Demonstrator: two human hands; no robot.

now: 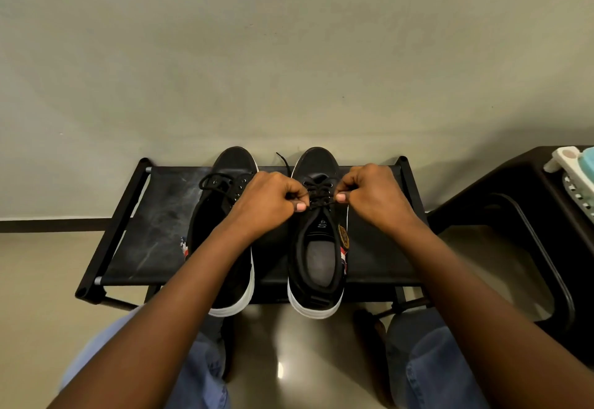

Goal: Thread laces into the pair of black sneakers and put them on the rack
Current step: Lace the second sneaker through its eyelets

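Two black sneakers with white soles stand side by side, toes toward the wall, on the top shelf of a low black rack (154, 235). The left sneaker (221, 215) has its lace threaded, a loop showing near the toe; my left forearm crosses over it. The right sneaker (316, 248) has a black lace (318, 191) crossed through its eyelets. My left hand (270, 203) pinches one end of that lace, and my right hand (373, 198) pinches the other end, both just above the tongue. A loose lace tip sticks up between the two toes.
The rack stands against a pale wall on a shiny beige floor. A dark plastic stool or table (527, 222) stands close on the right, with a white and teal object (575, 167) on top. My knees in blue jeans (437, 367) are below the rack's front edge.
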